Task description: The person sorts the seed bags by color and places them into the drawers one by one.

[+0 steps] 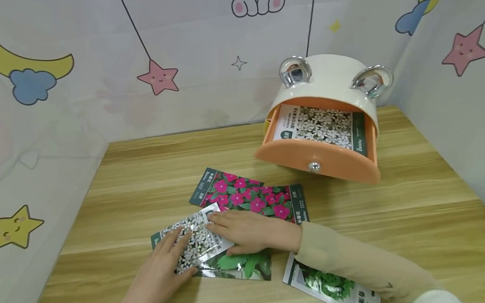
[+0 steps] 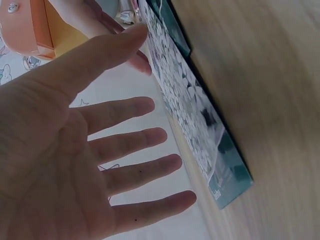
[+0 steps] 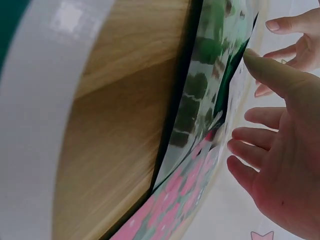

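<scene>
A seed packet with white flowers [image 1: 199, 235] lies aslant on top of a green-leaf packet [image 1: 240, 263], overlapping much of it. My left hand [image 1: 160, 263] is over its left part, thumb near the lower edge; in the left wrist view the left hand [image 2: 60, 145] has its fingers straight and spread. From the right, my right hand [image 1: 249, 230] reaches across with fingertips at the white-flower packet's right end. Straightened fingers show on the right hand [image 3: 280, 145] in the right wrist view too. Neither hand curls round anything.
Behind the right hand, one pink-flower packet [image 1: 275, 201] overlaps another pink-flower packet [image 1: 223, 188]. Another leafy packet [image 1: 329, 284] is partly under the right sleeve [image 1: 358, 259]. At the back right, a white box [image 1: 334, 74] has its orange drawer [image 1: 327, 162] pulled out, holding a white-flower packet [image 1: 325, 124].
</scene>
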`<state>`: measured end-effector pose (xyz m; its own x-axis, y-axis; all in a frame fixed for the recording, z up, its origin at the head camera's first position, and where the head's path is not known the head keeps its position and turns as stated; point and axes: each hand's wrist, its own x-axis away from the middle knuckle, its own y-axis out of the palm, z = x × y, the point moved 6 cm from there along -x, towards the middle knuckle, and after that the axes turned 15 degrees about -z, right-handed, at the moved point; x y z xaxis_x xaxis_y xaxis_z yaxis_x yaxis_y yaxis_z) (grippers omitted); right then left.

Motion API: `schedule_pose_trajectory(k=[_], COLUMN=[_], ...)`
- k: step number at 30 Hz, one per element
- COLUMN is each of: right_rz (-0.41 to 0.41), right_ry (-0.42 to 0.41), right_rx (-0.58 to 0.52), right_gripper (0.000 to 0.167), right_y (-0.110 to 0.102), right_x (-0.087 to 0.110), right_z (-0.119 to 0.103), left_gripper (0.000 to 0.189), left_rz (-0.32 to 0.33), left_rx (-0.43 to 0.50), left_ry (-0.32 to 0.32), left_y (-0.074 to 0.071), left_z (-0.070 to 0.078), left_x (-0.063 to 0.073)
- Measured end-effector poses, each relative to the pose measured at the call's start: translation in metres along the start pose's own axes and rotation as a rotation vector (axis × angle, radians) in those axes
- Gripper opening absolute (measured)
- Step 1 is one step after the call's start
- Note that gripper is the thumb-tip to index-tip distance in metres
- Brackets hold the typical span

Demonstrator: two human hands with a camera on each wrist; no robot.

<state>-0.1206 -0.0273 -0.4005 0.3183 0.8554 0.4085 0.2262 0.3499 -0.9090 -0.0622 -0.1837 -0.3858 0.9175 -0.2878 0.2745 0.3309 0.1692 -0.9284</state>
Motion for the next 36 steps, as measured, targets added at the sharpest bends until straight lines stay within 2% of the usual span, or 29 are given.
schedule_pose_trajectory(k=[8, 25, 36], right_rz=[-0.066, -0.057, -0.082], right_ry=[0.051, 0.036, 0.022], right_rx=[-0.035, -0.007, -0.049], right_gripper=[0.079, 0.076, 0.061], right_y=[0.003, 0.004, 0.001], right_x=[-0.009, -0.013, -0.011], right_z=[0.001, 0.002, 0.000], left_gripper=[0.077, 0.073, 0.067], left_rz=[-0.049, -0.147, -0.125], left_rx=[0.021, 0.027, 0.029], left_ry=[-0.013, -0.067, -0.051], left_y=[0.008, 0.015, 0.013], left_z=[-0.007, -0.018, -0.018], left_x=[-0.001, -0.001, 0.001])
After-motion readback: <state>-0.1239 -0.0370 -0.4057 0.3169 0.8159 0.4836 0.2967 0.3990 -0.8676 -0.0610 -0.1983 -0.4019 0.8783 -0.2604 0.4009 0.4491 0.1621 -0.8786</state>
